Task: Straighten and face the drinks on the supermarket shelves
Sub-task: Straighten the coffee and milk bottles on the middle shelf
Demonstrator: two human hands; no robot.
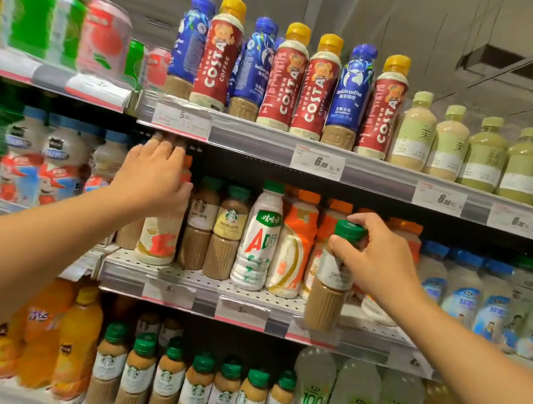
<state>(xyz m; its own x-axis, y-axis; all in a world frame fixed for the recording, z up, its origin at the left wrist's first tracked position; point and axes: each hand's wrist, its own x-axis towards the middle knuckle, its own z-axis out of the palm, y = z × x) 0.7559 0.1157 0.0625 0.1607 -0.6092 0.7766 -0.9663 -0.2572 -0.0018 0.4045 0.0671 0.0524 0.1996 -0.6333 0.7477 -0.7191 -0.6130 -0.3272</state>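
I had the right hand [376, 256] clamped round the neck of an upright coffee bottle [329, 280] at the mid-shelf [244, 297] lip, its slot judged at 10 o'clock among the lattes [216, 229], nearer the left hand [154, 178] gripping an orange-cap bottle [161, 234].
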